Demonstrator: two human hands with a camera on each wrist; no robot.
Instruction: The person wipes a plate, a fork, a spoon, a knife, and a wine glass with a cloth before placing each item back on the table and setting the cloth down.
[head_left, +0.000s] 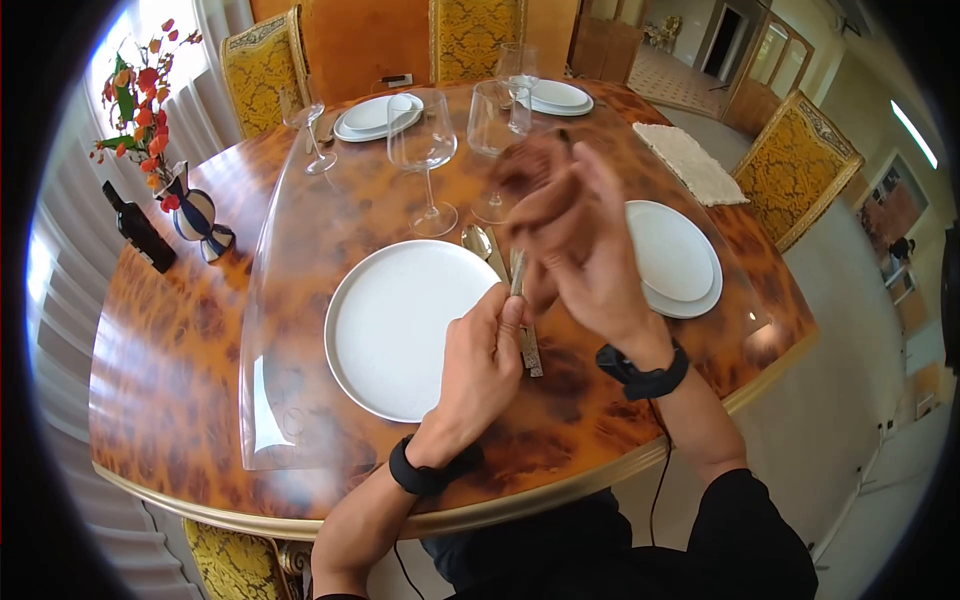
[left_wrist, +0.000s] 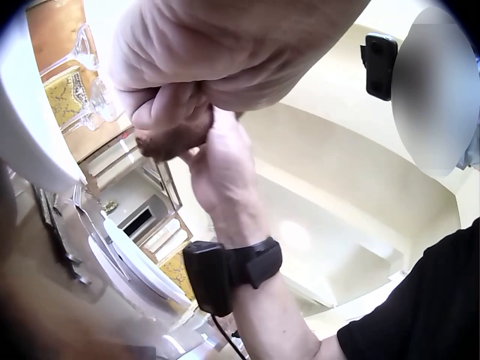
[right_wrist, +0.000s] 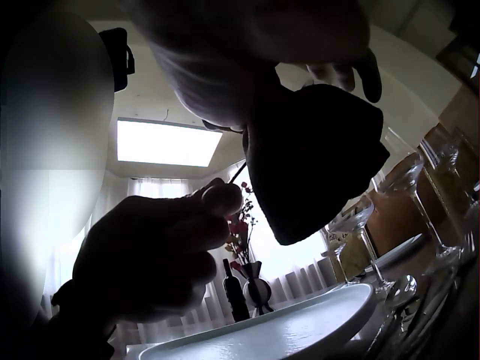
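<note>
Our left hand [head_left: 482, 352] pinches a utensil [head_left: 517, 272] reaching toward the brown cloth [head_left: 540, 190] our right hand [head_left: 598, 255] grips, and a hard tug could free the utensil or topple the glass [head_left: 490, 122] beyond that hand.

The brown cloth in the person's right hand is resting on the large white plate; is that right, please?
It isn't resting there: the right wrist view shows the brown cloth in the right hand held clear of the large white plate.
</note>
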